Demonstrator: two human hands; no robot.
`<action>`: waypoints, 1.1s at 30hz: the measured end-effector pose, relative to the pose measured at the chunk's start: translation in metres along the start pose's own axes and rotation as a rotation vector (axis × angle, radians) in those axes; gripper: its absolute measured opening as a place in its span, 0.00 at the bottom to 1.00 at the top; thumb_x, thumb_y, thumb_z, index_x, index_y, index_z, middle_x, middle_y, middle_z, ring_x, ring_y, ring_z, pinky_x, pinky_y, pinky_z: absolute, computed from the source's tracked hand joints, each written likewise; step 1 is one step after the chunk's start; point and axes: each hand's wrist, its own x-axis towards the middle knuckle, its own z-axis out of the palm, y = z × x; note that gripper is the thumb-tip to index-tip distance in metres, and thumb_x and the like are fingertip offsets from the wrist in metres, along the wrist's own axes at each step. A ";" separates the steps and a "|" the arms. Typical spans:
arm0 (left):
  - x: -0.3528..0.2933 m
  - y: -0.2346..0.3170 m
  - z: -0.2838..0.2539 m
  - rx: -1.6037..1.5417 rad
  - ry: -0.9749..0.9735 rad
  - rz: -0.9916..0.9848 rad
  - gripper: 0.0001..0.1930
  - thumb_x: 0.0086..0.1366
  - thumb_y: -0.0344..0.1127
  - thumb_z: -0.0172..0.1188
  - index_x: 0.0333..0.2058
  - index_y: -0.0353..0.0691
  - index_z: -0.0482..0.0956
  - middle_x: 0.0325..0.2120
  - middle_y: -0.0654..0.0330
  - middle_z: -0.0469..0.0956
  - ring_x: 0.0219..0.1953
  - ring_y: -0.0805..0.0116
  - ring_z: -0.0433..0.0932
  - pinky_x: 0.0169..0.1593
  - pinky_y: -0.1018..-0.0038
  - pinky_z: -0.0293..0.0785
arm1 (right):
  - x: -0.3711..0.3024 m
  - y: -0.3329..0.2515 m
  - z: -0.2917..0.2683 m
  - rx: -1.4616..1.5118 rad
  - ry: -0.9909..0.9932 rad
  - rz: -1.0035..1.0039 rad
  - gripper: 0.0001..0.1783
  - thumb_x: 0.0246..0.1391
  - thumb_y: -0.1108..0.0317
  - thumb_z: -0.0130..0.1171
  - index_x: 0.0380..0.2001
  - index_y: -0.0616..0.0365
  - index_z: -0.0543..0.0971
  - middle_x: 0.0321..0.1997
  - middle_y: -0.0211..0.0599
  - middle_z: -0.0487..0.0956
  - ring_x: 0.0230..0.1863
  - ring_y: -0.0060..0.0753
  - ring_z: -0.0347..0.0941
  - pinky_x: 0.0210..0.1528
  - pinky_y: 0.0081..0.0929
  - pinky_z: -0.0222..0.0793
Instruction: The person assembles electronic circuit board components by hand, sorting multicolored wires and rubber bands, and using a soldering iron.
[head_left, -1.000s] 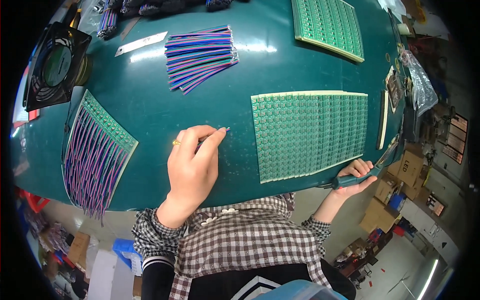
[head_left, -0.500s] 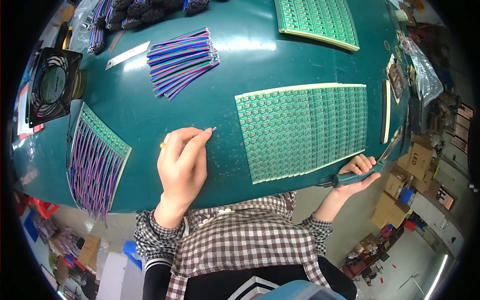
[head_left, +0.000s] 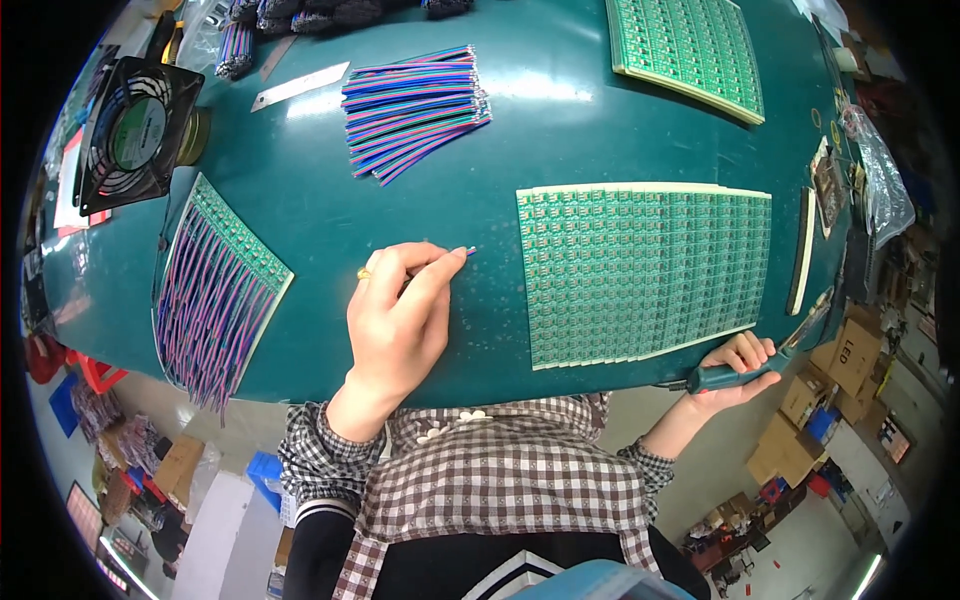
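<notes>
My left hand (head_left: 400,315), with a ring on one finger, is over the table left of a sheet of green circuit boards (head_left: 645,275). Its thumb and index finger pinch a thin wire (head_left: 471,252); only a short coloured end shows, the rest being hidden by the hand. At the table's front right edge, my right hand (head_left: 738,365) is closed round the dark green handle of a soldering iron (head_left: 722,377), whose metal tip end points up and to the right. The board sheet lies flat between my hands, touched by neither.
A bundle of coloured wires (head_left: 415,115) lies behind my left hand, beside a steel ruler-like strip (head_left: 300,86). To the left are a wired board strip (head_left: 235,245) and a black fan (head_left: 140,135). More stacked boards (head_left: 690,55) lie at the back right.
The whole view has shifted, so the table's contents appear farther right. Both hands keep their holds and nearly the same places relative to the board sheet.
</notes>
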 end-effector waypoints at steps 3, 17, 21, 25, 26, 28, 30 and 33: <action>0.001 0.000 0.001 -0.028 -0.007 0.002 0.14 0.49 0.15 0.58 0.35 0.37 0.79 0.29 0.58 0.75 0.30 0.63 0.74 0.33 0.73 0.69 | 0.000 -0.002 0.005 0.003 0.014 -0.008 0.16 0.51 0.68 0.63 0.40 0.55 0.69 0.33 0.25 0.66 0.35 0.19 0.66 0.36 0.18 0.68; 0.002 0.020 0.005 0.002 -0.016 -0.131 0.11 0.53 0.16 0.57 0.35 0.34 0.79 0.31 0.55 0.75 0.32 0.63 0.74 0.33 0.74 0.70 | -0.007 -0.007 -0.001 -0.007 0.011 -0.090 0.19 0.55 0.55 0.59 0.43 0.53 0.69 0.34 0.26 0.66 0.35 0.20 0.64 0.36 0.21 0.68; 0.005 0.016 0.005 0.071 -0.008 -0.049 0.10 0.55 0.16 0.57 0.36 0.33 0.78 0.31 0.56 0.74 0.33 0.66 0.74 0.27 0.79 0.69 | -0.005 -0.006 0.003 -0.015 0.000 -0.090 0.18 0.55 0.57 0.59 0.43 0.54 0.69 0.34 0.26 0.67 0.36 0.20 0.65 0.37 0.22 0.70; 0.005 0.016 0.006 0.025 0.023 -0.067 0.09 0.58 0.18 0.56 0.37 0.33 0.78 0.32 0.58 0.73 0.31 0.73 0.71 0.27 0.82 0.63 | -0.007 -0.007 -0.001 0.036 -0.051 -0.107 0.21 0.56 0.52 0.58 0.44 0.53 0.67 0.36 0.27 0.65 0.36 0.22 0.63 0.37 0.26 0.68; 0.005 0.015 0.005 0.038 0.023 -0.069 0.09 0.58 0.18 0.56 0.37 0.33 0.78 0.32 0.58 0.73 0.30 0.74 0.71 0.27 0.82 0.62 | -0.008 -0.007 0.000 0.040 -0.051 -0.114 0.21 0.56 0.52 0.58 0.44 0.53 0.67 0.36 0.27 0.65 0.36 0.22 0.63 0.37 0.26 0.68; 0.006 0.013 0.003 0.060 0.024 -0.065 0.09 0.58 0.18 0.56 0.37 0.33 0.78 0.32 0.58 0.73 0.30 0.74 0.71 0.26 0.83 0.62 | -0.007 -0.002 0.003 0.038 -0.054 -0.122 0.21 0.55 0.52 0.58 0.44 0.53 0.67 0.36 0.27 0.65 0.35 0.22 0.63 0.37 0.26 0.68; 0.007 0.012 0.000 0.066 0.038 -0.062 0.09 0.58 0.18 0.56 0.37 0.33 0.78 0.32 0.58 0.73 0.29 0.74 0.71 0.26 0.83 0.62 | -0.007 0.000 0.004 0.044 -0.067 -0.120 0.21 0.55 0.52 0.58 0.43 0.53 0.67 0.36 0.27 0.65 0.35 0.22 0.63 0.37 0.26 0.68; 0.005 0.013 -0.008 0.105 0.030 -0.065 0.10 0.55 0.16 0.57 0.36 0.33 0.78 0.32 0.55 0.73 0.32 0.66 0.74 0.29 0.77 0.70 | -0.005 0.006 0.006 0.056 -0.073 -0.098 0.20 0.55 0.53 0.58 0.44 0.53 0.67 0.36 0.27 0.65 0.35 0.22 0.63 0.36 0.26 0.67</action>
